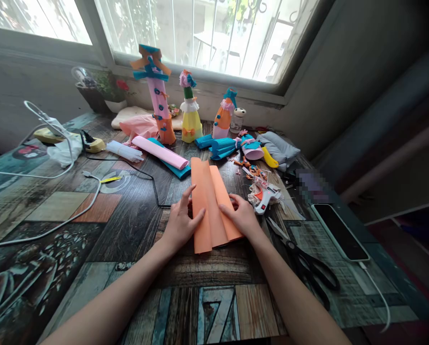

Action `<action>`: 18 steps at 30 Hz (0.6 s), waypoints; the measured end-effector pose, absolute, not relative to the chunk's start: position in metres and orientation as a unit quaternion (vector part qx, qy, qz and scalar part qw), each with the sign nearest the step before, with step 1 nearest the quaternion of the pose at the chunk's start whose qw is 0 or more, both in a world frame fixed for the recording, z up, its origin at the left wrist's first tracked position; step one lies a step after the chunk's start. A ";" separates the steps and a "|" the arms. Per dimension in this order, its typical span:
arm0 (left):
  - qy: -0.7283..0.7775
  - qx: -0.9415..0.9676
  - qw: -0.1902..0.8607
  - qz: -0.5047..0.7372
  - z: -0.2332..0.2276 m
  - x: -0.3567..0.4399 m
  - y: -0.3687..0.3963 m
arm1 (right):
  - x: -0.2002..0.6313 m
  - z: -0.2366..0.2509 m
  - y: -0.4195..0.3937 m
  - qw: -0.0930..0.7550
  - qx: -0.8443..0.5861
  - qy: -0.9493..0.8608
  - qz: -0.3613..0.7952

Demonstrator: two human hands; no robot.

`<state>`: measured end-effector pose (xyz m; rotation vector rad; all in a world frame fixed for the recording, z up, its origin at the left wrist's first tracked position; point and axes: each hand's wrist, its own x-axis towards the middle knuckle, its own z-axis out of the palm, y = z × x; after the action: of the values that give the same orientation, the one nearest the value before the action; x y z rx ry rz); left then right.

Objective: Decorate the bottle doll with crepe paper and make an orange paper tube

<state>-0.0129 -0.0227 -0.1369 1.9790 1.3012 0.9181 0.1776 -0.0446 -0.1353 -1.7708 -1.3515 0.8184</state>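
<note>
A folded sheet of orange crepe paper is held between my two hands, just above or on the patterned table. My left hand grips its left edge, thumb in front and fingers partly hidden behind. On the other side my right hand pinches the right edge, with its thumb lying on the paper. Close to my right hand is a white glue gun. Black-handled scissors lie partly beside my right forearm. Beyond the sheet rest a pink paper roll and a teal one.
Three paper-covered bottle-like figures stand near the window. Teal crepe paper and orange scraps lie at the back right. A phone with a cable is at right. White cables and a power strip occupy the left.
</note>
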 end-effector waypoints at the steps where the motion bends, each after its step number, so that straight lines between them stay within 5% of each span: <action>1: 0.501 0.758 0.251 0.335 -0.138 -0.014 -0.020 | 0.175 -0.134 -0.043 0.358 -0.701 -0.542 0.293; 8: 0.467 0.794 0.170 0.351 -0.142 -0.017 -0.016 | 0.175 -0.100 -0.081 0.296 -0.719 -0.603 0.181; 18: 0.312 0.894 0.141 0.290 -0.145 -0.017 -0.020 | 0.289 -0.080 -0.156 0.291 -0.796 -0.521 0.095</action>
<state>-0.0167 -0.0204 -0.1455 2.5802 0.8996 0.8382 0.2886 -0.1559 -0.0798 -2.1236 -1.3901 0.2528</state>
